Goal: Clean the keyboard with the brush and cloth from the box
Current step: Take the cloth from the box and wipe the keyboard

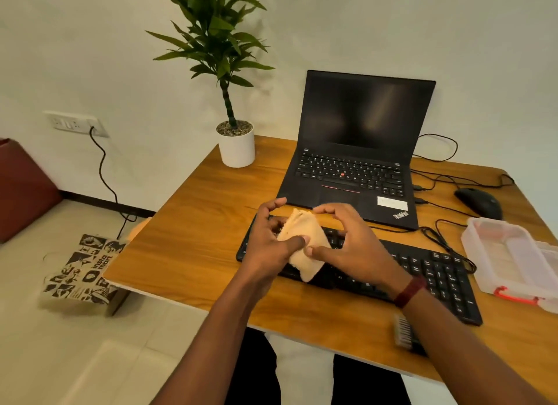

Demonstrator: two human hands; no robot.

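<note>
- Both hands hold the cloth (pixel 303 246), a pale peach microfibre piece, bunched between them above the left half of the black keyboard (pixel 422 271).
- Left hand (pixel 271 238): fingers clenched round the cloth's left edge, thumb pressed on its front face.
- Right hand (pixel 347 238): fingers pinch the cloth's right edge, index arched over the top. Likely folding it into a pad before wiping.
- Keyboard lies directly beneath the fingers on the tabletop (pixel 187 232); the cloth's lower tip hangs just over the keys.
- Brush (pixel 403 332) sits behind the right wrist, near the tabletop edge, partly hidden by the forearm. Brushing looks done.
- Clear plastic box (pixel 507 256), lid off, well right of the fingers; within reach for returning tools.
- ThinkPad laptop (pixel 356 151) open just beyond the fingertips.
</note>
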